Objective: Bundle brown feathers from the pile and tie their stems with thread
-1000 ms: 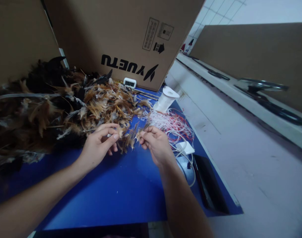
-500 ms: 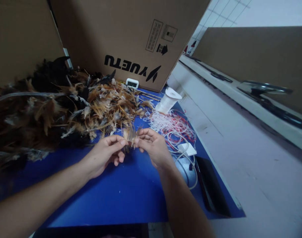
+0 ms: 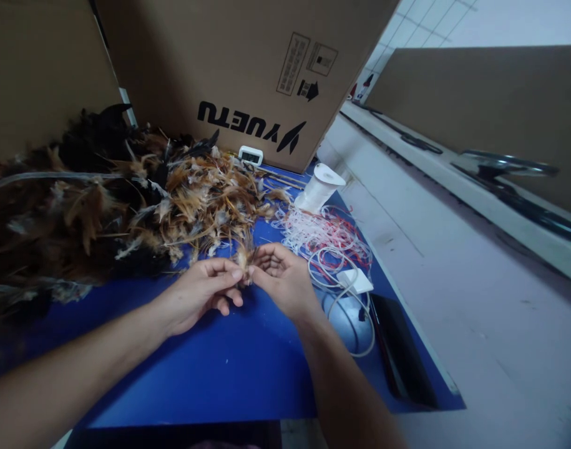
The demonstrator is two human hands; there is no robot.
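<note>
Over the blue table, my left hand pinches brown feathers between thumb and forefinger. My right hand meets it from the other side, thumb and fingertips closed on the same small bunch near the quill ends. How many feathers are in the bunch I cannot make out. Just beyond my hands spreads a large heap of brown and black feathers, reaching to the left edge of the view.
A cardboard box stands behind the heap, with a small white digital display at its foot. On the right are a white spool, tangled white and red string, a white adapter with cable, and a dark phone-like slab.
My hands have drawn closer together. The feathers that fanned out between them are now gathered into a tighter bunch at the fingertips.
</note>
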